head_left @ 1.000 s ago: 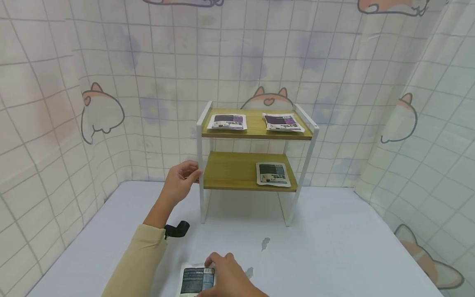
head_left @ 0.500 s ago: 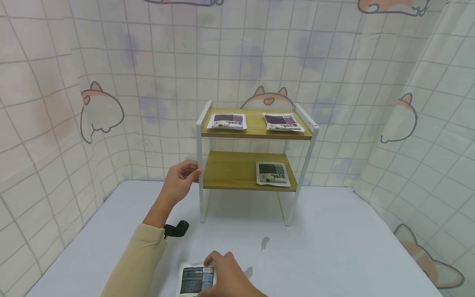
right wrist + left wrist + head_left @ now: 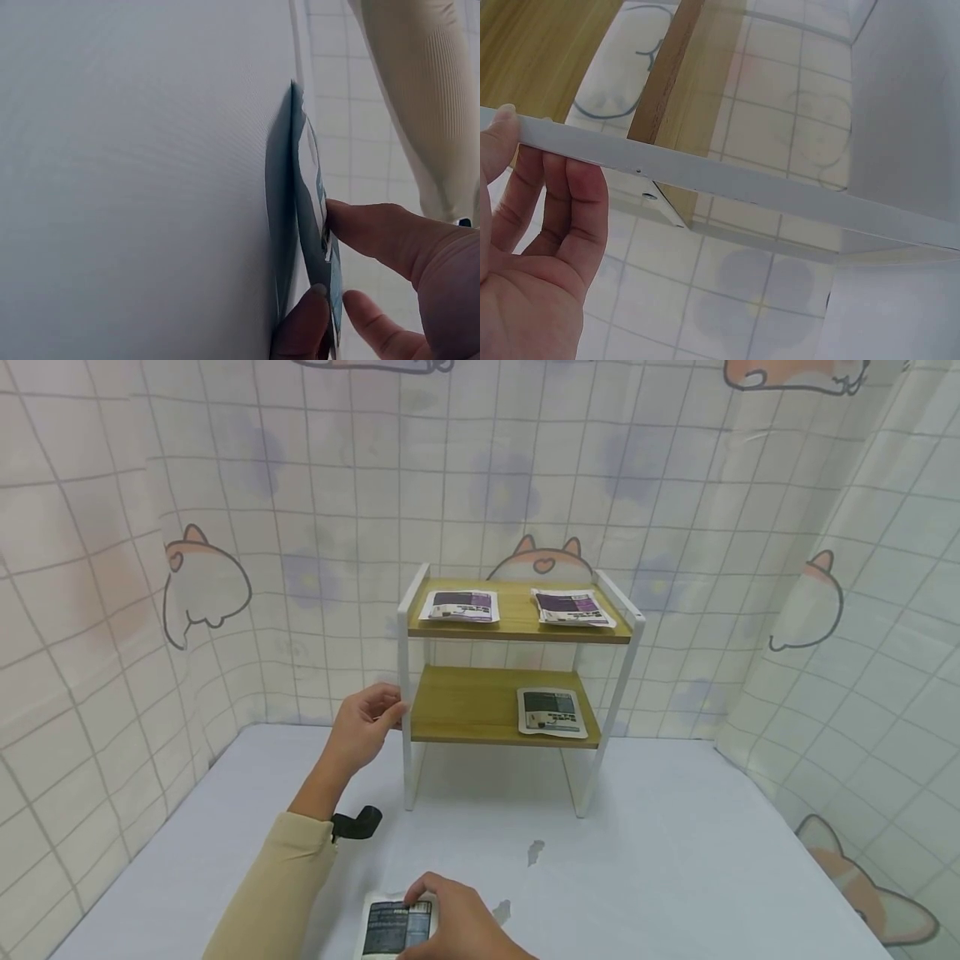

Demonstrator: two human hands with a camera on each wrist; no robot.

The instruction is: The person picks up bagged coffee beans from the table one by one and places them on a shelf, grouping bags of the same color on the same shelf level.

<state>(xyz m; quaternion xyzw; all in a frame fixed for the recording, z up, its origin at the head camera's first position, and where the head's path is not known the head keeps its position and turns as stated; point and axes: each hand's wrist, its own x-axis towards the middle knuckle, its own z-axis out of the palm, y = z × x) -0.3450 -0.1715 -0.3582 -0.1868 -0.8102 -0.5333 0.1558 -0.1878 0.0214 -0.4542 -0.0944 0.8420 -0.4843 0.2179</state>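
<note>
My left hand point(image 3: 362, 728) grips the white front-left post of a two-tier shelf rack point(image 3: 406, 760). In the left wrist view, the thumb lies on one side of the white post point(image 3: 727, 180) and the curled fingers on the other. At the bottom of the head view, my right hand point(image 3: 461, 920) pinches the right side of a flat packet point(image 3: 384, 928) with a dark blue label. Seen edge-on in the right wrist view, this packet point(image 3: 306, 187) sits between the thumb and fingers, close to the white tabletop; whether it touches the surface I cannot tell.
On the upper shelf lie a left purple-labelled packet point(image 3: 460, 607) and a right purple-labelled packet point(image 3: 573, 608). A dark-labelled packet point(image 3: 552, 712) rests at the right of the lower shelf. Patterned curtains point(image 3: 330, 568) enclose the white table point(image 3: 660, 860).
My right index finger has shifted slightly left over the packet's top edge. The left hand, rack and shelved packets stay where they were.
</note>
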